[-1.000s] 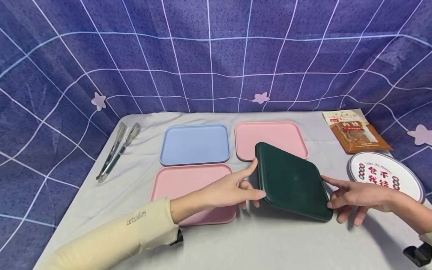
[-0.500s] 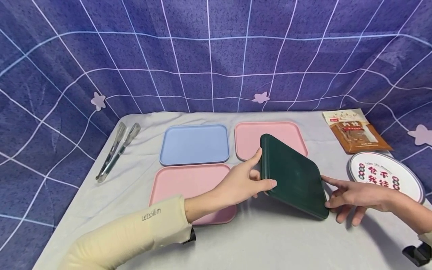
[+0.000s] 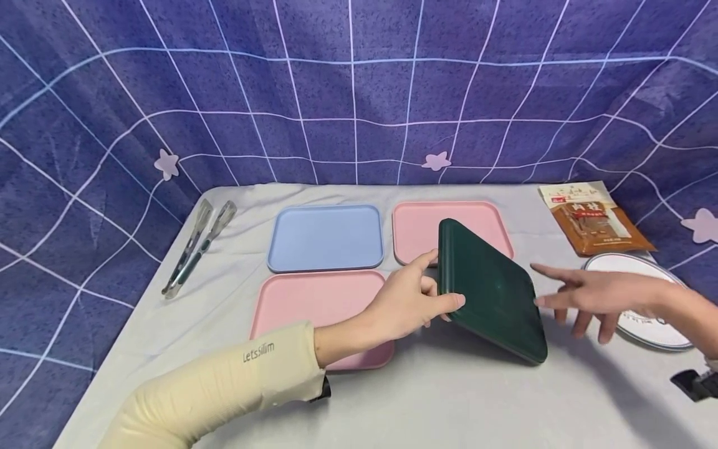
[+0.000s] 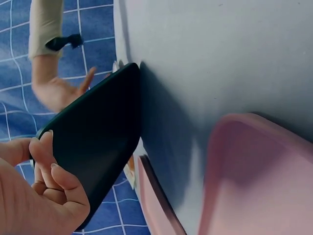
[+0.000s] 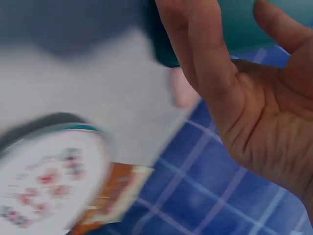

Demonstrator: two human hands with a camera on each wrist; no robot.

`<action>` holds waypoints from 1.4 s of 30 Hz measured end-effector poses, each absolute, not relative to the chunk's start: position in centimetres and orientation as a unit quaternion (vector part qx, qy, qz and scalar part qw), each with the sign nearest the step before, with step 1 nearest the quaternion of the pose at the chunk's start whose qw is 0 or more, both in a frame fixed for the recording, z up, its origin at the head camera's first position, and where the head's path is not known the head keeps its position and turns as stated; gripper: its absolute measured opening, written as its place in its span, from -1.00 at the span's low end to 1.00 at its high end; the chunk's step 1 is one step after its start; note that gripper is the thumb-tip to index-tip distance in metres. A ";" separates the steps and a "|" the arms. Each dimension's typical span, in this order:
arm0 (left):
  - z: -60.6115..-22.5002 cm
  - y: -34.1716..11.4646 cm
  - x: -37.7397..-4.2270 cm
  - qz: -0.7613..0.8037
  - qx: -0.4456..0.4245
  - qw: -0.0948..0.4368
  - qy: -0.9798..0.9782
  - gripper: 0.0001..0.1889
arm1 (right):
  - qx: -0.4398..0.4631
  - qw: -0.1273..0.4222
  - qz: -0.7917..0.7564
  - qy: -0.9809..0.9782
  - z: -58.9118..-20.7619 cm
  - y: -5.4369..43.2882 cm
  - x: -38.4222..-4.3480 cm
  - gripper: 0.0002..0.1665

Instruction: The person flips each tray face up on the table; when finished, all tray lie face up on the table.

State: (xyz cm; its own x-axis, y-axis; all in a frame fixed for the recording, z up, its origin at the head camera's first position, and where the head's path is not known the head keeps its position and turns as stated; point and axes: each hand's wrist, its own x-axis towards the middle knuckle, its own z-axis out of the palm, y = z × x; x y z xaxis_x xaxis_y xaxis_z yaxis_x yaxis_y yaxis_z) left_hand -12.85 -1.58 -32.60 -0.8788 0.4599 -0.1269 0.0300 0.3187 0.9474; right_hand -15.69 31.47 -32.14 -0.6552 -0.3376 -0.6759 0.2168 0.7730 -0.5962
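A dark green tray [image 3: 496,293] is tilted over the cloth, its underside facing up and its left edge raised. My left hand [image 3: 412,293] pinches that raised edge, thumb on the underside and fingers beneath. In the left wrist view the fingers curl round the rim of the tray [image 4: 98,142]. Beside the tray's right edge is my right hand [image 3: 608,296], fingers spread and relaxed, holding nothing. It overlaps an oval white plate [image 3: 653,330] with red lettering, which the right wrist view shows more fully.
A blue tray [image 3: 326,239] and a pink tray [image 3: 412,218] lie at the back. Another pink tray [image 3: 314,299] sits in front, partly behind my left arm. Metal tongs [image 3: 196,252] rest at left. A brown food packet [image 3: 600,224] lies back right, near the purple curtain [image 3: 381,93].
My left hand has raised the green tray's left edge higher and shifted it slightly right. The right hand has let go of the tray's right edge and moved up and away.
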 end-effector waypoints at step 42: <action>-30.3 0.4 -11.1 0.501 0.285 0.189 0.795 -0.03 | -0.056 0.305 -0.297 0.903 -24.3 20.2 -19.1 -0.19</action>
